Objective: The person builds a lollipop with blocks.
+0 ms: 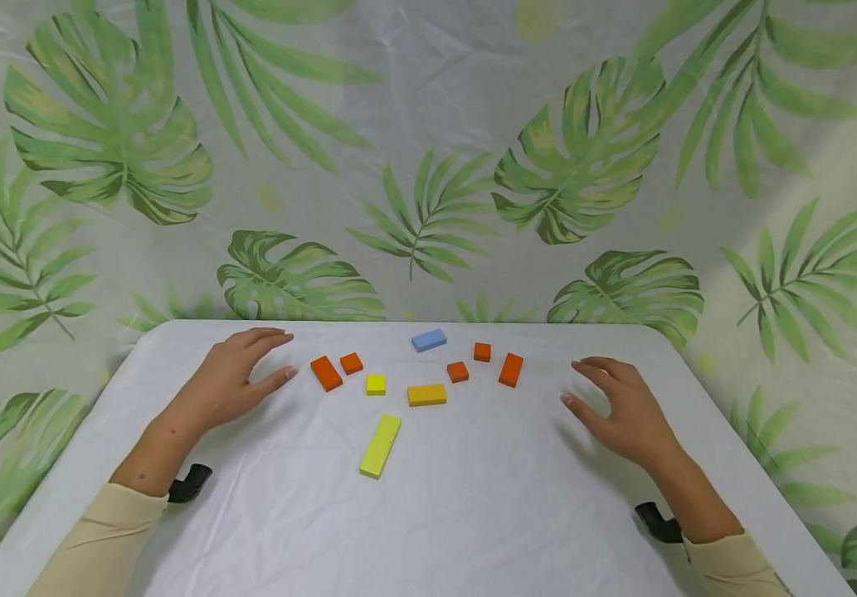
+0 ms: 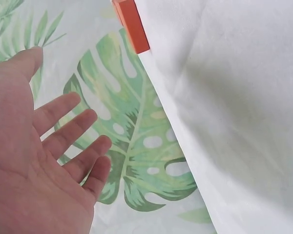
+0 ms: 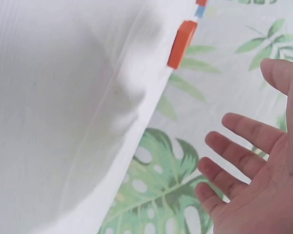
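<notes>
My left hand (image 1: 232,380) hovers at the left of the table, fingers relaxed and holding nothing. Nearest to it lies an orange-red rectangular block (image 1: 327,374), with a small orange-red block (image 1: 351,363) beside that. On the other side, my right hand (image 1: 620,412) is held over the table with fingers apart and no object in it. Closest to this hand is another orange-red rectangular block (image 1: 511,370), which also shows in the right wrist view (image 3: 182,44). Two small orange-red blocks, one behind (image 1: 482,352) and one in front (image 1: 458,371), lie left of it.
Between the hands lie a blue block (image 1: 429,340), a small yellow block (image 1: 376,385), an amber block (image 1: 426,395) and a long yellow-green block (image 1: 380,446). They rest on a white-covered table (image 1: 473,522). A leaf-patterned curtain (image 1: 428,124) hangs behind the far edge.
</notes>
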`<state>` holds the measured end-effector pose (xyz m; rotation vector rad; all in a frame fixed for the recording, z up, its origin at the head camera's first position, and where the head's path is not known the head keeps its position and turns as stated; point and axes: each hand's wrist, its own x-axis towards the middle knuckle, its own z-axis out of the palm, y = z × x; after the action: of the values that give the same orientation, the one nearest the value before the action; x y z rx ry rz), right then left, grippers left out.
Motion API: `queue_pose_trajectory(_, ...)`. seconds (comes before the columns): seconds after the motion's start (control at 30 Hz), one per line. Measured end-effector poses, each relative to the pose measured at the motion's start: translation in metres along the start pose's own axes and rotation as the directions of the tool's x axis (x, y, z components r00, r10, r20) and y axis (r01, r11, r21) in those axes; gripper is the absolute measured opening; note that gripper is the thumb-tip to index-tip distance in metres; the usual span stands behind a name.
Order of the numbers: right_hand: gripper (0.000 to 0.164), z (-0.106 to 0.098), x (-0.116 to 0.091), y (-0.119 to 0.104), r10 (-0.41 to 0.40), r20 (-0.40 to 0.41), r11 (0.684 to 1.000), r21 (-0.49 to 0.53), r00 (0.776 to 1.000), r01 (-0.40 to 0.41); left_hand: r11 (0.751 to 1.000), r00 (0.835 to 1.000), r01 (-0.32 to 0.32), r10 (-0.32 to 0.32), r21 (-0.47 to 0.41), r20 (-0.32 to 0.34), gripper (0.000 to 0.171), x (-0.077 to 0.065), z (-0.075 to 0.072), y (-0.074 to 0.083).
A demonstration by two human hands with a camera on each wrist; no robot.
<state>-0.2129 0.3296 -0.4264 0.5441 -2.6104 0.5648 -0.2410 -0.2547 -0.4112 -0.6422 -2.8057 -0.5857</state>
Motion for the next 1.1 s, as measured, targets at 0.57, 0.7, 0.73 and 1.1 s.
queue_pose_trajectory(0.57,0.052,0.015,-0.001,-0.028,-0.045,0.033,0.999,0.021,0.998,0.045,0.999,0.998,-0.050,0.051,-0.020,0.021,0.058,0.005,0.014,0.018)
queue_pose_trajectory(0.7,0.053,0.019,-0.001,-0.035,-0.070,0.044,0.997,0.033,0.997,0.068,0.998,0.998,-0.055,0.056,-0.032,0.033,0.059,0.006,0.018,0.022)
queue_pose_trajectory(0.73,0.054,0.021,-0.001,-0.037,-0.075,0.048,0.997,0.036,0.996,0.074,0.998,0.998,-0.057,0.058,-0.036,0.036,0.059,0.006,0.019,0.023)
queue_pose_trajectory(1.1,0.054,0.032,-0.001,-0.063,-0.124,0.105,0.991,0.072,0.987,0.117,0.989,0.991,-0.135,0.136,-0.067,0.005,0.054,0.008,0.030,0.036)
